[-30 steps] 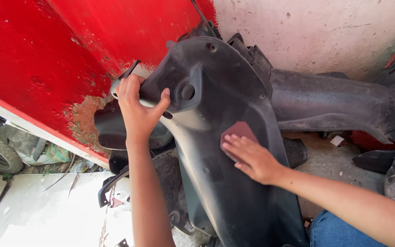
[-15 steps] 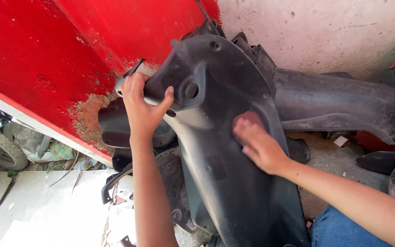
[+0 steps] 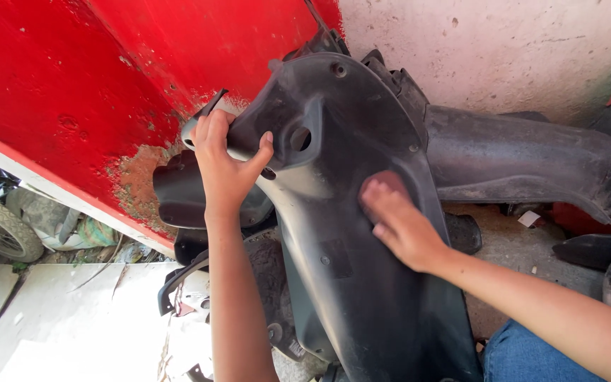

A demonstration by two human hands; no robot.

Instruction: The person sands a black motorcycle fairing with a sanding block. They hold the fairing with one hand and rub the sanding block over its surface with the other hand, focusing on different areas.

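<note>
The left hand (image 3: pixel 226 170) is gripping the panel's (image 3: pixel 362 233) upper left edge, fingers curled over the rim and thumb clamped on its face, close under the red wall (image 3: pixel 72 92). The right hand (image 3: pixel 399 225) is lying flat and open on a reddish pad (image 3: pixel 385 182) at frame centre, pressing it to the panel. The panel is running from top centre to the bottom edge, with open ground (image 3: pixel 37 318) lower left and another dark fairing (image 3: pixel 525 163) crowding its right edge.

A dusty black plastic panel (image 3: pixel 362 233) leans by a red, rust-patched metal sheet (image 3: pixel 93 92) and whitish wall (image 3: pixel 503 49).
</note>
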